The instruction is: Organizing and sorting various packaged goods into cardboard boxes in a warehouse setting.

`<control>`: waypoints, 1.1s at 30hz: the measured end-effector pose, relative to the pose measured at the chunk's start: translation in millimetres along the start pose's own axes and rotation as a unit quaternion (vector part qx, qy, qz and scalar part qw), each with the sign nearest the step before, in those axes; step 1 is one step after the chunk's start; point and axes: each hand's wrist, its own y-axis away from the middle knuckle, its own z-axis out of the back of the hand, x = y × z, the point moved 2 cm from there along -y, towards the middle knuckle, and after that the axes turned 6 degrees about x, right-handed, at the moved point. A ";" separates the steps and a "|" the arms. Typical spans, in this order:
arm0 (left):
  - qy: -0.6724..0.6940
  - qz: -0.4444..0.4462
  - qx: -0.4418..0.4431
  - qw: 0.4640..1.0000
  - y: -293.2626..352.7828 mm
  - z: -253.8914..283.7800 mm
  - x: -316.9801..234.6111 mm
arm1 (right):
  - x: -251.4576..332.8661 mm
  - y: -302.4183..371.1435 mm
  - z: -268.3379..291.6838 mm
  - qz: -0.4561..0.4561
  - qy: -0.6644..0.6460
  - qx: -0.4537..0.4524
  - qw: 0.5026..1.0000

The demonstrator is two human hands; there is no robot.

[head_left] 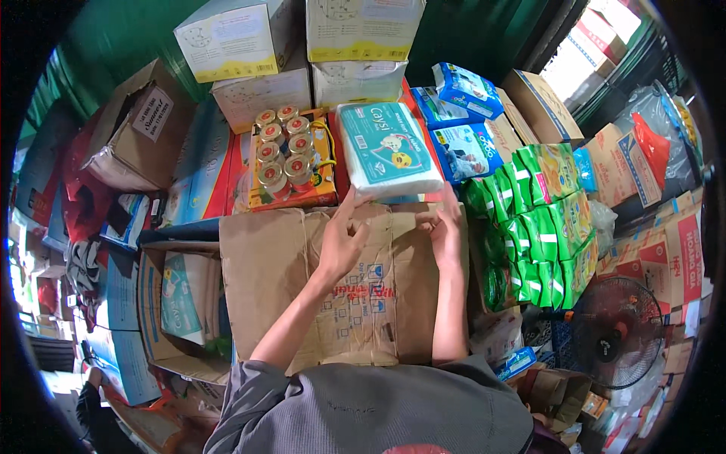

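A teal and white soft pack [389, 147] with a cartoon duck on it lies flat on the stacked goods ahead of me. My left hand [344, 238] is at its near left corner, index finger stretched to the edge, the other fingers loosely bent and apart. At the near right corner is my right hand [445, 231], its index finger pointing up along the pack and the rest half curled. Neither hand is wrapped round the pack. Below both forearms spreads a brown cardboard box [302, 265] with blue and red print.
Several gold-lidded jars [283, 147] stand left of the pack. White and yellow boxes [363, 38] are stacked behind. Blue packs [461, 147] and green packets [541, 227] are piled on the right, near a black fan [616, 333]. An opened carton [155, 303] holds similar teal packs.
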 end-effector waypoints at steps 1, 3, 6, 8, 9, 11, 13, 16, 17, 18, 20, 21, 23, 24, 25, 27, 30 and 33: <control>-0.008 -0.010 -0.011 1.000 -0.9 0.8 -4.2 | 5.5 -1.1 -0.4 0.030 0.003 -0.018 0.999; 0.020 -0.019 -0.016 0.999 -0.7 1.3 -11.4 | 15.6 -4.7 -1.6 0.087 0.013 -0.048 0.995; -0.060 -0.110 -0.101 0.987 8.0 2.1 -21.9 | 24.5 -2.5 0.0 0.103 0.020 -0.093 0.990; -0.042 -0.099 -0.118 0.987 22.9 2.9 -20.9 | 21.0 6.5 0.2 0.122 0.034 -0.132 0.983; -0.032 -0.077 -0.133 0.988 31.7 3.6 -18.0 | 19.2 16.0 4.2 0.091 0.070 -0.176 0.978; -0.016 -0.033 -0.145 0.989 49.5 3.8 -9.8 | 11.4 32.2 10.8 0.057 0.116 -0.265 0.956; -0.038 0.047 -0.176 0.983 60.7 6.1 2.0 | 3.8 48.0 17.4 0.042 0.125 -0.288 0.948; -0.040 0.083 -0.148 0.985 73.0 5.2 14.5 | -4.1 60.6 23.7 0.021 0.112 -0.268 0.957; -0.040 0.086 -0.149 0.984 73.2 2.9 17.7 | -5.5 64.7 23.6 0.030 0.129 -0.279 0.951; 0.004 0.043 -0.146 0.988 71.5 -0.7 19.1 | -6.4 68.4 22.8 0.033 0.142 -0.300 0.943; 0.048 0.000 -0.141 0.989 69.2 -7.5 20.9 | -4.7 69.2 16.8 0.051 0.151 -0.247 0.956; 0.056 -0.007 -0.133 0.990 67.9 -10.8 21.3 | -2.9 69.1 11.4 0.077 0.146 -0.198 0.966; 0.064 -0.017 -0.126 0.990 66.7 -13.2 21.1 | -1.7 71.5 0.7 0.055 0.178 -0.169 0.968; 0.061 -0.018 -0.126 0.990 67.2 -12.7 20.8 | -0.8 72.9 -5.2 0.043 0.200 -0.138 0.969; 0.050 -0.012 -0.121 0.991 67.9 -11.7 20.5 | 1.2 73.4 -9.7 0.032 0.222 -0.107 0.969; 0.076 0.019 -0.120 0.990 73.9 -4.8 20.6 | 8.6 75.3 -10.8 0.022 0.285 -0.141 0.948; 0.102 0.053 -0.138 0.984 83.1 4.8 21.1 | 18.1 81.6 0.1 -0.015 0.305 -0.211 0.929; 0.075 0.111 -0.081 0.988 90.5 9.1 22.6 | 5.5 84.8 9.6 -0.099 0.243 -0.228 0.938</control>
